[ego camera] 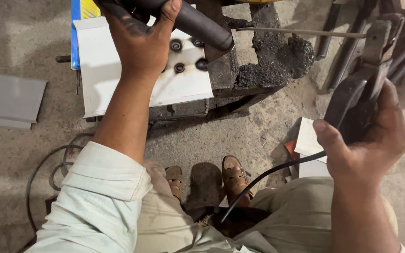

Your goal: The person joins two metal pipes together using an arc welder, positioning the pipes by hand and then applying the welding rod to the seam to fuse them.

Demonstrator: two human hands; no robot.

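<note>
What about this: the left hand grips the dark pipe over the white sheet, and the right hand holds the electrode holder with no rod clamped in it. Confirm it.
Not quite. In the head view the electrode holder in the right hand does have a thin rod clamped in it, reaching left. The rest stands: the left hand grips the dark pipe over the white sheet.
</note>
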